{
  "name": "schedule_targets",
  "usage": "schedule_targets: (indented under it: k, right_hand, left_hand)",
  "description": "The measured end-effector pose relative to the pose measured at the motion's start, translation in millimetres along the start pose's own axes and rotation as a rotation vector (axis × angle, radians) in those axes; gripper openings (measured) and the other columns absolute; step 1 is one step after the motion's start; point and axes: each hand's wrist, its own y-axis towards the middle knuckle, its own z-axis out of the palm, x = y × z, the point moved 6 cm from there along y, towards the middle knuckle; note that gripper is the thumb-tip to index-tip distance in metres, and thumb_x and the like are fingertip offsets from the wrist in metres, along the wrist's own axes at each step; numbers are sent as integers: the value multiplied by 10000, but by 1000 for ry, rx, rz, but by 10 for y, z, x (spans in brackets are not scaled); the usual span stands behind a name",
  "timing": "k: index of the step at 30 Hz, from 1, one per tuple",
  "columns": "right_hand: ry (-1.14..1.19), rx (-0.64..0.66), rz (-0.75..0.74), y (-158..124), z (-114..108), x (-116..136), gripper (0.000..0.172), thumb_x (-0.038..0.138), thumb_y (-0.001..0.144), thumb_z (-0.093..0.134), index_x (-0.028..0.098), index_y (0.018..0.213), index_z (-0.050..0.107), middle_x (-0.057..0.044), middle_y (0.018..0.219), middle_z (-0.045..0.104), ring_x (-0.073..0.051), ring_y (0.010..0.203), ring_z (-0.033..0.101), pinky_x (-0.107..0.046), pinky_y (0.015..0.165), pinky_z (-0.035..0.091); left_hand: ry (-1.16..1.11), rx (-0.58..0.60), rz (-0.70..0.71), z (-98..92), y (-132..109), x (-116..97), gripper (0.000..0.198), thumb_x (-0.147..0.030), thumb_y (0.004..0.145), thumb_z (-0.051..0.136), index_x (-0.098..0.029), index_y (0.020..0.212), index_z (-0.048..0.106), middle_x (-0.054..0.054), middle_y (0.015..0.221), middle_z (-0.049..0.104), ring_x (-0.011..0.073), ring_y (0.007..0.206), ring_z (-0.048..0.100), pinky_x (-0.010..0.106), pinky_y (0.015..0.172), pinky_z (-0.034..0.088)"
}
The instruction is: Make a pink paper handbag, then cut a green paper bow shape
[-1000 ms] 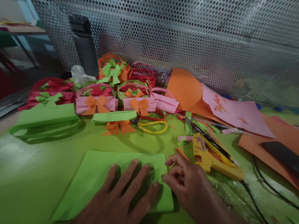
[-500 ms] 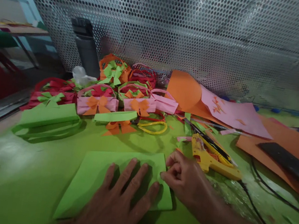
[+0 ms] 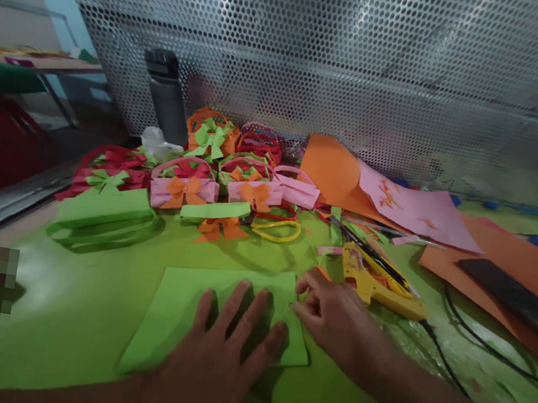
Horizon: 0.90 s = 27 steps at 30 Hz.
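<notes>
A light green sheet of paper (image 3: 182, 310) lies on the green table in front of me. My left hand (image 3: 221, 349) lies flat on it, fingers spread and pressing down. My right hand (image 3: 328, 311) rests at the sheet's right edge with its fingers curled and pinched against the paper's edge. A yellow glue gun (image 3: 378, 285) lies just beyond my right hand.
Several pink, red and orange paper baskets with bows (image 3: 184, 189) crowd the back left. A folded green piece (image 3: 101, 207) lies left. Orange and pink sheets (image 3: 400, 201) lie back right with a black bar (image 3: 512, 295) and cable (image 3: 458, 358). A perforated metal screen (image 3: 321, 54) stands behind.
The view has shifted a little, so everything sits further right. My right hand's fingers have curled tighter at the sheet's edge. My left hand stays flat on the paper.
</notes>
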Motion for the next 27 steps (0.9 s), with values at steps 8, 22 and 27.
schedule_targets:
  k: [8,22,27]
  right_hand:
    - [-366,-374,-691,-591,47,432,372,356,899,410,79,1033,619,-127,1050,674,-255,972,599,-401,820,453]
    - [-232,-175,-774,-581,121,504,244,305,870,493,126,959,633,-101,993,689,-215,893,612,-350,788,480]
    - [-250,62,-647,-319,-89,304,101,203,829,567,139,794,638,-70,800,684,-201,773,611,-311,707,477]
  left_hand:
    - [-152,165,103,-290,-9,22,882,-735,726,283,-210,1417,124,220,1453,173,472,1303,85,738,895,152]
    - [50,114,99,-301,-172,10,652,-496,780,524,-153,1319,395,179,1410,332,348,1312,232,507,1026,273]
    - [27,-3,122,-380,-184,-3,685,-593,808,394,-91,1271,451,213,1373,375,337,1301,269,468,1034,283]
